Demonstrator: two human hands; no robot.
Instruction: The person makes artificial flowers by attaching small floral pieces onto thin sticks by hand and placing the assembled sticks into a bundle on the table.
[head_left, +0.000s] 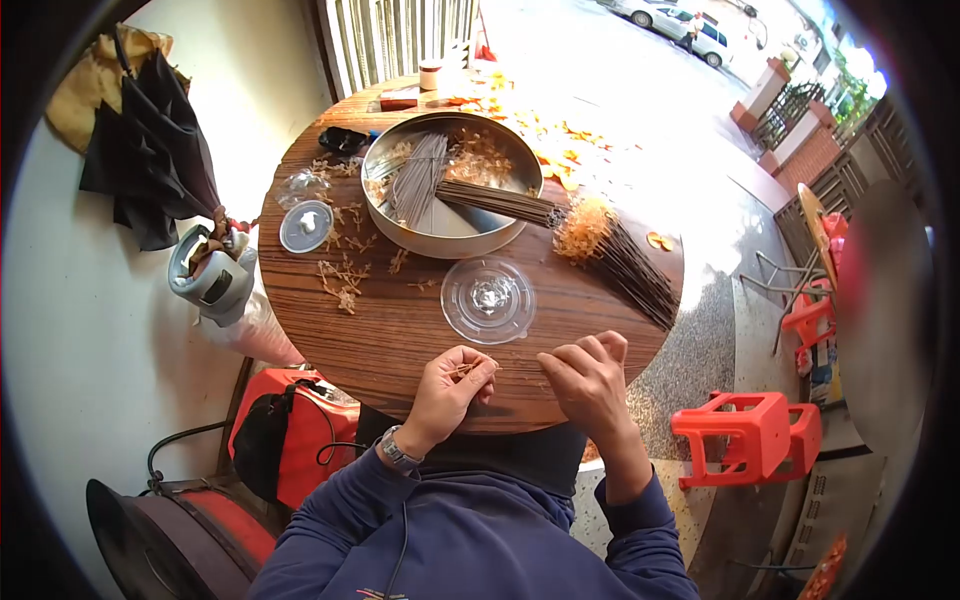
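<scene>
A small brown piece (464, 370) is in the left hand (447, 400), just above the near edge of the tabletop (385, 315); the left fingers are pinched around it. The right hand (588, 385) is raised over the same edge, apart from the left, with its fingers curled in; whether they grip anything cannot be told. A watch (400, 452) circles the left wrist.

Just beyond the hands, a clear plastic dish (489, 320) lies on the tabletop. Behind it stands a round metal pan (450, 243), holding thin grey sticks (418, 182) and light brown flakes (482, 160). Dark sticks (642, 275) slant from inside the pan across its rim toward the right edge of the tabletop, with an orange-tan clump (583, 230) around their middle. Left of the pan are a small round lid (306, 230) and scattered dry bits (343, 285).

Farther out, a black umbrella (155, 150) hangs at the left wall, and a red stool (735, 435) stands on the floor to the right.
</scene>
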